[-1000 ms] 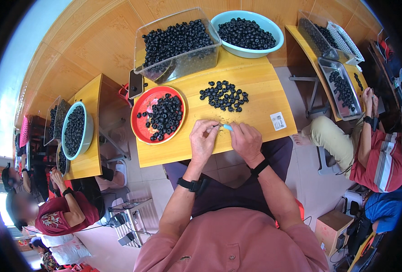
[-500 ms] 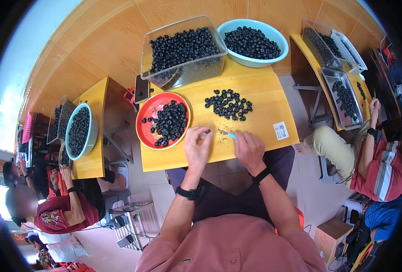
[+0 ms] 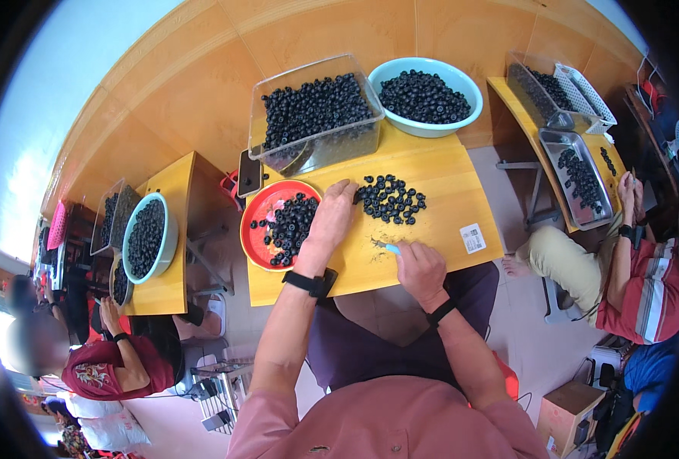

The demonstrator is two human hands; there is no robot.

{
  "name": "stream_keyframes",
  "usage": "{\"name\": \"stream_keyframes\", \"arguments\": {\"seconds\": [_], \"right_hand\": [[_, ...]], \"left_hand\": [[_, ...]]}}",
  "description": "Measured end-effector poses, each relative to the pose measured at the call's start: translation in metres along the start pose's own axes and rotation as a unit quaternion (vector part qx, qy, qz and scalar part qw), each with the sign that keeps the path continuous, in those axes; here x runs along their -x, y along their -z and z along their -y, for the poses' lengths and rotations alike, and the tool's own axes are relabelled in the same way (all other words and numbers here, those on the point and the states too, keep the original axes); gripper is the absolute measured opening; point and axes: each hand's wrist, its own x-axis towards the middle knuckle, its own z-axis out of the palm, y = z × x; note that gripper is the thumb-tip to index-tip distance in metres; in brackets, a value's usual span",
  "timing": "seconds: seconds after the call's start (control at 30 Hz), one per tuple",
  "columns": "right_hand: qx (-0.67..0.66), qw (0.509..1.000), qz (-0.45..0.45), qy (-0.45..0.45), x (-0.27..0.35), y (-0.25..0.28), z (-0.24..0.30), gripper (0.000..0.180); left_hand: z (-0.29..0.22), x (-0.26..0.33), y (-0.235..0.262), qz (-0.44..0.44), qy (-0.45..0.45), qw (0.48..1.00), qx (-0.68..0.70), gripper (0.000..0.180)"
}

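Note:
My left hand point(image 3: 333, 214) reaches over the table between the red plate point(image 3: 249, 249) and a loose pile of small round black parts point(image 3: 391, 199). Its fingertips are pinched at the pile's left edge, on a black part there. In my closed right hand point(image 3: 422, 268) is a small tool with a light-blue handle point(image 3: 392, 249). The tool points left, low over the table; its thin tip is hard to make out. Fine dark scraps point(image 3: 378, 243) lie by the tip. More black parts point(image 3: 293, 222) fill the plate's right half.
Behind stand a clear bin point(image 3: 316, 153) and a light-blue basin point(image 3: 466, 115), both full of black parts. A dark phone-like slab point(image 3: 249, 172) lies by the bin. A label point(image 3: 473, 239) sits at the table's right. Co-workers point(image 3: 137, 356) sit at tables on both sides.
My left hand has moved from near the tool up and away to the pile. My right hand stays in place with the tool. The view has tilted a little.

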Motion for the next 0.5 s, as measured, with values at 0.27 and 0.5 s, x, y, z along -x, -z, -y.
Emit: {"name": "stream_keyframes", "arguments": {"seconds": [0.27, 0.5], "right_hand": [[0.004, 1.0, -0.005, -0.003, 0.0, 0.001, 0.001, 0.018], [-0.003, 1.0, -0.018, -0.001, -0.002, -0.001, -0.001, 0.016]], "left_hand": [[-0.011, 0.015, -0.02, 0.031, 0.049, 0.998, 0.034, 0.032], [-0.035, 0.033, -0.006, -0.015, 0.099, 0.992, 0.08, 0.028]]}}
